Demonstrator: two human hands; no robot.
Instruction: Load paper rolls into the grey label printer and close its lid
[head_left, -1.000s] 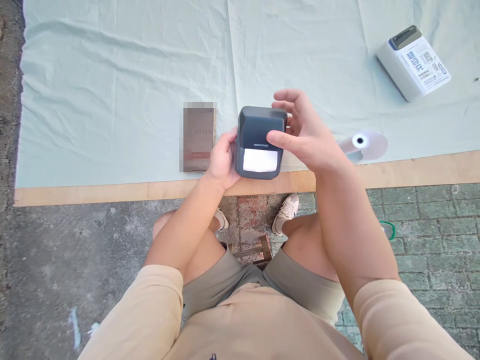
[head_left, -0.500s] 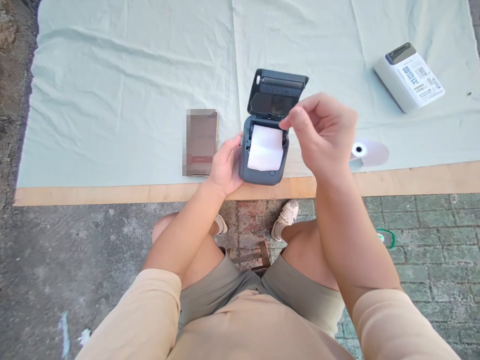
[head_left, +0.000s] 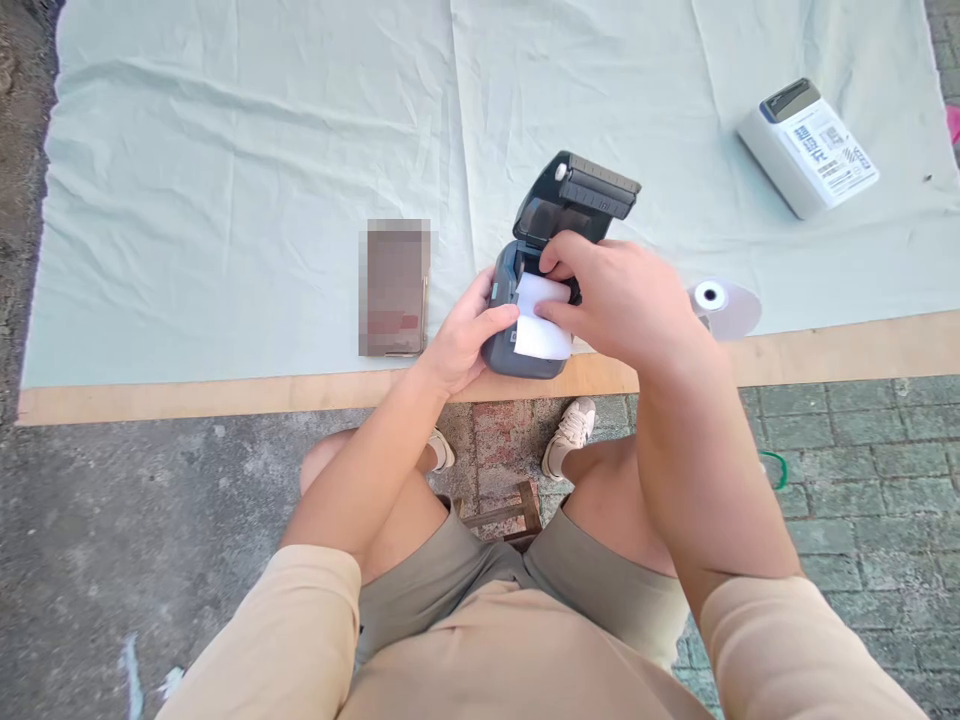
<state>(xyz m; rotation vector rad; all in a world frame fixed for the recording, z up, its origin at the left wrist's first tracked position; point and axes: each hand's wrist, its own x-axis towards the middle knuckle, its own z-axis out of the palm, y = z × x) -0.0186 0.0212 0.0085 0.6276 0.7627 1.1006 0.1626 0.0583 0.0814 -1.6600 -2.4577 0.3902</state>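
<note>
A small dark grey printer (head_left: 559, 215) stands at the front edge of the table with its lid swung open to the back. White paper (head_left: 541, 322) fills its bay and hangs over the front. My left hand (head_left: 465, 340) grips the printer's left side, thumb on the rim. My right hand (head_left: 622, 300) reaches into the open bay, its fingers closed on the paper roll.
A pale green cloth (head_left: 225, 180) covers the wooden table (head_left: 862, 345). A phone (head_left: 395, 288) lies left of the printer. A paper roll (head_left: 718, 303) lies to the right, a white printer (head_left: 806, 146) at the back right. Paving below.
The printer's lid went from shut to open. My right hand then dropped from above the lid into the bay onto the paper. The printer turned slightly.
</note>
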